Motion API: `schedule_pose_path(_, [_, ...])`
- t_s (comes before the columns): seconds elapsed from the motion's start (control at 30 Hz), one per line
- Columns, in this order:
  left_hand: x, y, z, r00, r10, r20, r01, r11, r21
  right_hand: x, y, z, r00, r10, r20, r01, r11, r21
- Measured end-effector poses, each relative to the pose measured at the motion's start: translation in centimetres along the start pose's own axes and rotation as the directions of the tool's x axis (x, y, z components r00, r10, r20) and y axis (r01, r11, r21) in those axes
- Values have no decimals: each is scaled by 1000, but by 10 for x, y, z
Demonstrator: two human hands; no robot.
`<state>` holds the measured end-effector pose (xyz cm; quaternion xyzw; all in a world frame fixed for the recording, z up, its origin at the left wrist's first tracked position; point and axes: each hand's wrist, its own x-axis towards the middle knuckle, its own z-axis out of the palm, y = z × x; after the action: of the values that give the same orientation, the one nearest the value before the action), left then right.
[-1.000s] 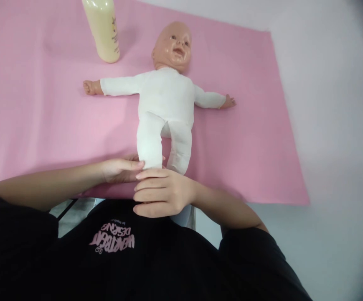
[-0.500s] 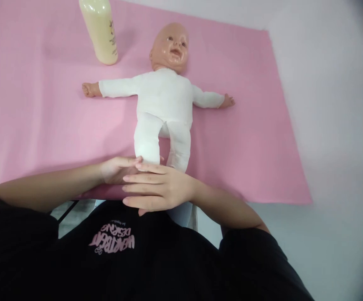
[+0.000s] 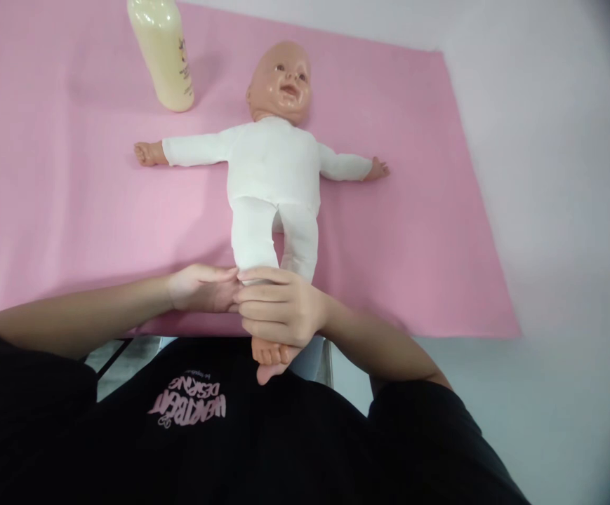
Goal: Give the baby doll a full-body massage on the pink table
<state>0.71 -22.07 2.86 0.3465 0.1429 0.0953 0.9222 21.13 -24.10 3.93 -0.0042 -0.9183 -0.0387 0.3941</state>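
Lying face up on a pink mat point(image 3: 62, 203): bald doll point(image 3: 276, 168) in white cloth suit, arms spread, bare foot point(image 3: 269, 354) poking out below. Right hand point(image 3: 283, 308) clasped around its lower legs; left hand point(image 3: 202, 289) touching alongside, grip unclear. Cream bottle point(image 3: 163, 52) near the head.

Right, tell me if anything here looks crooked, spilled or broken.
Nothing spilled or broken. The doll lies flat on its back on the pink mat, arms spread. Its feet overhang the mat's near edge, where the right hand wraps one foot and the left hand touches the leg. The bottle stands upright.
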Motion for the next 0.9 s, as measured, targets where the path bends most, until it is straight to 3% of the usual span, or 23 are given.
schedule_pose_path(0.13, [-1, 1, 0, 996, -26, 81, 30, 999, -45, -7, -3, 8, 994, 2, -105, -1, 1000, 16])
schedule_pose_path(0.23, [-2, -4, -7, 994, 11, 113, -1, 996, -89, -10, -4, 11, 996, -42, 76, 37, 997, 63])
schedule_pose_path(0.33, [-2, -8, -12, 991, 18, 133, -4, 995, -101, -10, -3, 8, 947, -84, 311, 49, 992, 117])
schedule_pose_path(0.5, [-3, -3, -11, 997, -65, 40, 64, 998, 15, -8, -4, 7, 914, -29, 405, -1, 997, 73])
schedule_pose_path(0.57, [-3, 0, -10, 996, -87, 14, 86, 993, 75, -8, -5, 11, 945, -29, 325, 13, 999, 52])
schedule_pose_path(0.63, [-3, 2, -9, 995, -96, 11, 94, 989, 111, -9, -7, 17, 993, -60, 105, 57, 998, 39])
schedule_pose_path(0.73, [-4, 1, -11, 996, -93, 0, 92, 985, 143, -7, -9, 24, 971, -74, -229, 78, 997, 10])
schedule_pose_path(0.8, [-5, -1, -14, 997, -80, -15, 81, 984, 157, -5, -10, 25, 964, -40, -263, 41, 999, -4])
schedule_pose_path(0.9, [-5, -3, -16, 998, -55, -40, 61, 985, 163, -1, -10, 23, 980, 12, -201, -17, 1000, -24])
